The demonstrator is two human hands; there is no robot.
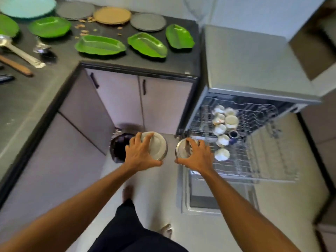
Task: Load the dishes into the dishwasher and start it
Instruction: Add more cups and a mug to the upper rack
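Fingers of left hand curled over far rim of one steel bowl, thumb at near rim: gripping it above floor. Fingers of right hand clamped the same way on second bowl, at left edge of pulled-out rack. Two bowls in all, one per hand, side by side and apart, both blurred.

Rack drawn out of open dishwasher, above lowered door. In rack's left part: about seven white cups, hard to count through blur, plus one blue cup.

On surface behind: five green leaf plates, two grey plates, one tan plate, one teal plate, scattered crumbs. At left end: one steel ladle, one wooden handle, one spoon.

Below surface: two cupboard doors, each with one black handle. On floor: one dark bin just past left hand, two bare feet.
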